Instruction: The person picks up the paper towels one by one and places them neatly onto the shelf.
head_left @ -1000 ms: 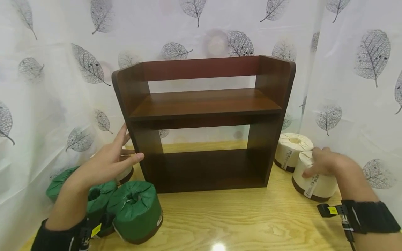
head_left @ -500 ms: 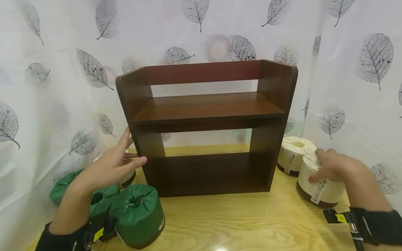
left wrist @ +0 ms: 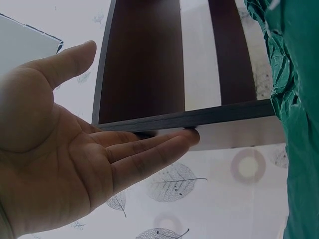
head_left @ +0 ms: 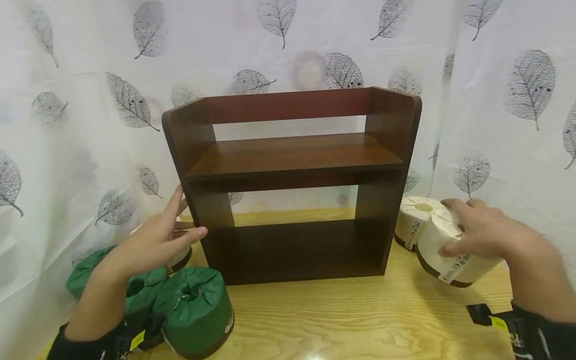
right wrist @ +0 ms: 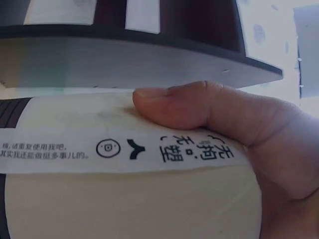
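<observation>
My right hand [head_left: 490, 232] grips a cream paper-wrapped toilet roll [head_left: 443, 250] with a dark brown base band, tilted and raised off the table at the right. In the right wrist view my thumb [right wrist: 174, 107] lies along the printed label strip of the roll [right wrist: 124, 199]. My left hand [head_left: 150, 242], fingers extended, touches the left side of a dark brown two-tier wooden shelf [head_left: 292, 150]. In the left wrist view its fingertips [left wrist: 189, 137] lie right at the shelf's edge, palm visible.
Several green-wrapped rolls [head_left: 195, 310] stand at the left front, close under my left forearm. Another cream roll [head_left: 409, 220] stands beside the shelf's right side. One more pale roll [head_left: 182, 257] is partly hidden behind my left hand. A leaf-patterned curtain [head_left: 486, 100] surrounds the wooden table [head_left: 315, 315].
My right hand has lifted the front cream roll from the table and tilted it. The left hand stays against the shelf's side.
</observation>
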The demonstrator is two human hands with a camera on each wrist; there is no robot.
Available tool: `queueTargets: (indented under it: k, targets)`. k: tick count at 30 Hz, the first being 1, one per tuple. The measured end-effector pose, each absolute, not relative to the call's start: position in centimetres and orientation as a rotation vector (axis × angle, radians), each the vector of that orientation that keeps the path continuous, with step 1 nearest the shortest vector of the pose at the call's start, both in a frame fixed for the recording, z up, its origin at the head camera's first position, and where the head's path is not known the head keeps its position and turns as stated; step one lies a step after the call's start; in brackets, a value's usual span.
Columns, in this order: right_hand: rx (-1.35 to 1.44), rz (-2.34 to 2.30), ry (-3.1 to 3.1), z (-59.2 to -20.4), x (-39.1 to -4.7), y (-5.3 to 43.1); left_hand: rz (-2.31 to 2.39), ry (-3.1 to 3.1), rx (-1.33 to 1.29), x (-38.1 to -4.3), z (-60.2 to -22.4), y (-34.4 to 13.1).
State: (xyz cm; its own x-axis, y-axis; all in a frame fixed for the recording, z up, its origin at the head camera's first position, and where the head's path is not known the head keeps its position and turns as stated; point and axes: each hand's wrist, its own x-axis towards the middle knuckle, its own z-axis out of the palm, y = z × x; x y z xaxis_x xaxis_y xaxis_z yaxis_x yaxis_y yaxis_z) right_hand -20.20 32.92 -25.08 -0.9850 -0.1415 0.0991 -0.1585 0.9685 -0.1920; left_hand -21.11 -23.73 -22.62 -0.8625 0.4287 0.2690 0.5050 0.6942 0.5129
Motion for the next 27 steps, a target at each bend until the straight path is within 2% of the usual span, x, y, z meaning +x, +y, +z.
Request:
queueTargets:
  k: [16,27]
  targets:
    - [0.454,0.197,-2.866,-23.1,-15.9,30.4,-0.878,-2.796,-0.739,-21.3,-22.8,-24.1]
    - [0.713,0.160,-2.674,-22.7,-14.0,27.4,-0.877,-2.792,-0.736,-21.1,-22.7,-24.4]
